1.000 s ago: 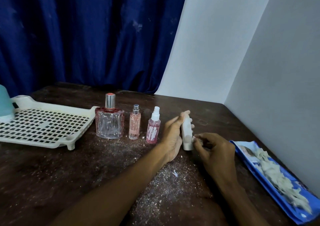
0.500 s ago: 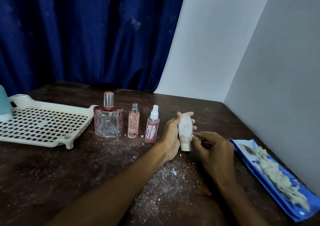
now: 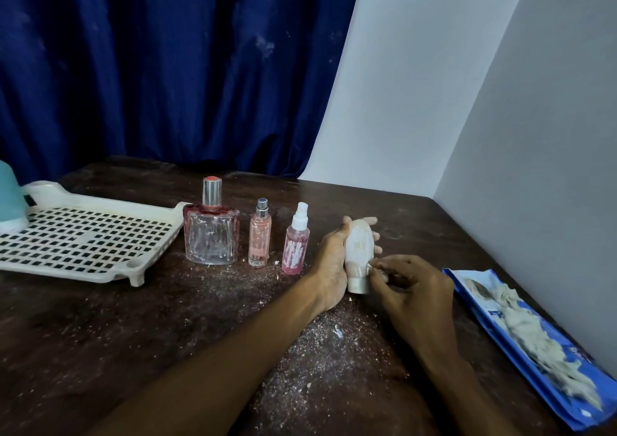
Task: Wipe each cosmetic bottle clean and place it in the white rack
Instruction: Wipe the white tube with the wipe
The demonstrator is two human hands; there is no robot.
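Grip: left hand [image 3: 330,263] curled round white bottle [image 3: 356,248], upright on table [image 3: 160,328]; right hand [image 3: 417,298] pinches tiny white scrap [image 3: 369,266] at its lower side. Risk: hard rubbing twists white bottle loose, toppling pink spray bottle [image 3: 295,245] just beside. Rack [image 3: 83,245] well apart, so long carry.

No text or label can be read.

blue curtain [image 3: 150,68] behind | pale walls [image 3: 500,101] right, meeting in corner | dark wooden table [image 3: 83,335]
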